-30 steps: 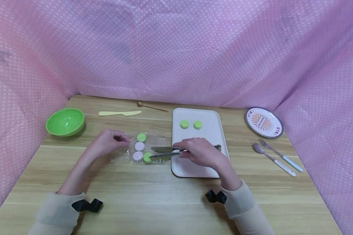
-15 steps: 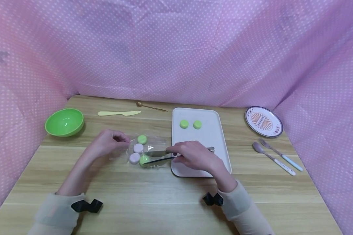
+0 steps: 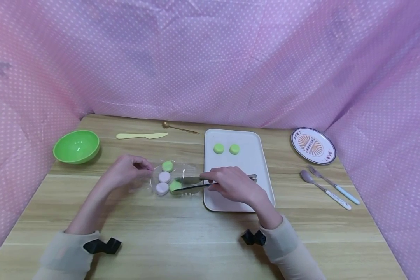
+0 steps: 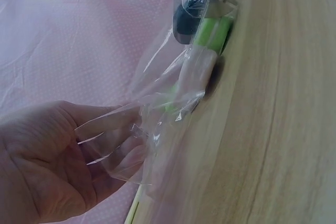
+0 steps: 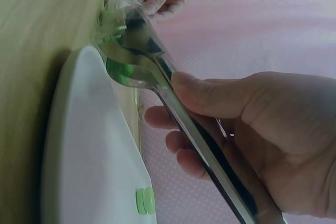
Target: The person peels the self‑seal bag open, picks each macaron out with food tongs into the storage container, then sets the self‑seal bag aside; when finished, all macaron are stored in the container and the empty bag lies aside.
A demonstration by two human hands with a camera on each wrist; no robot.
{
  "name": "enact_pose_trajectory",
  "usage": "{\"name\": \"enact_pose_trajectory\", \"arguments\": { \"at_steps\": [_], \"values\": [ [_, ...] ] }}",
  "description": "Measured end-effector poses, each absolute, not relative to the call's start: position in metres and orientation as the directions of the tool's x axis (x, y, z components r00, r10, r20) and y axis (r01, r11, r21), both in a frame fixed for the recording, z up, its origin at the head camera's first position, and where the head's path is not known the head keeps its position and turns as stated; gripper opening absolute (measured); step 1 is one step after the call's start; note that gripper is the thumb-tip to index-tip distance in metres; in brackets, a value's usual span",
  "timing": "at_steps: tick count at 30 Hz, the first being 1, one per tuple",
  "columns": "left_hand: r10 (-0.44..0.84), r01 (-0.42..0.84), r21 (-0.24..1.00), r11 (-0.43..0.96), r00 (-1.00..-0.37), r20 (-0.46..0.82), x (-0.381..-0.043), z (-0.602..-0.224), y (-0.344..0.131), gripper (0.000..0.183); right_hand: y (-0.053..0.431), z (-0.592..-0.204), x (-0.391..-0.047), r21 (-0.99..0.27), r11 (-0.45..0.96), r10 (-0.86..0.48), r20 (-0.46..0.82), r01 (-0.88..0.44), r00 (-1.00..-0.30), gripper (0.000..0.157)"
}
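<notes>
The right hand (image 5: 278,124) grips tongs (image 5: 184,123) near a white tray (image 5: 94,150).

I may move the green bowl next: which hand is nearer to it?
Left. The left hand is to the right of the green bowl, holding the clear bag; the right hand is farther off in the same direction, over the white tray, holding the tongs.

In the head view, your bare right hand (image 3: 232,184) hides the middle of the silver metal tongs (image 3: 190,180); lettering on the round white blue-rimmed plate (image 3: 313,146) is illegibly small.
</notes>
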State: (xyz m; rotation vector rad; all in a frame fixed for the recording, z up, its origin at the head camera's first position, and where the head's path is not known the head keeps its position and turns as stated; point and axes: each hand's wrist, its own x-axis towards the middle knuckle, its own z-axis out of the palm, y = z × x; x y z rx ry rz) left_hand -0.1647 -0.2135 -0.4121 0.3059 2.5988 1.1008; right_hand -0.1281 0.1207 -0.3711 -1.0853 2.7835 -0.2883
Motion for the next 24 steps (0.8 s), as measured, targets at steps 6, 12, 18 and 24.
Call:
{"name": "enact_pose_trajectory", "arguments": {
  "at_steps": [6, 12, 18, 24],
  "values": [
    [0.308, 0.078, 0.730, 0.679, -0.933, -0.187, -0.1648, -0.4125, -0.2143, 0.016, 0.1241, -0.3725, -0.1311, -0.200, 0.757, -0.643, -0.054, -0.623, -0.764, 0.029],
    [0.313, 0.087, 0.737, 0.670, -0.933, -0.175, -0.1651, -0.4118, -0.2145, 0.015, 0.1234, -0.3744, -0.1312, -0.188, 0.757, -0.643, -0.045, -0.625, -0.765, 0.030],
    [0.314, 0.092, 0.734, 0.673, -0.934, -0.171, -0.1655, -0.4117, -0.2144, 0.015, 0.1224, -0.3751, -0.1312, -0.178, 0.756, -0.645, -0.040, -0.630, -0.763, 0.030],
    [0.307, 0.091, 0.724, 0.684, -0.936, -0.173, -0.1654, -0.4111, -0.2137, 0.016, 0.1216, -0.3752, -0.1311, -0.179, 0.756, -0.646, -0.050, -0.629, -0.762, 0.030]
  ]
}}
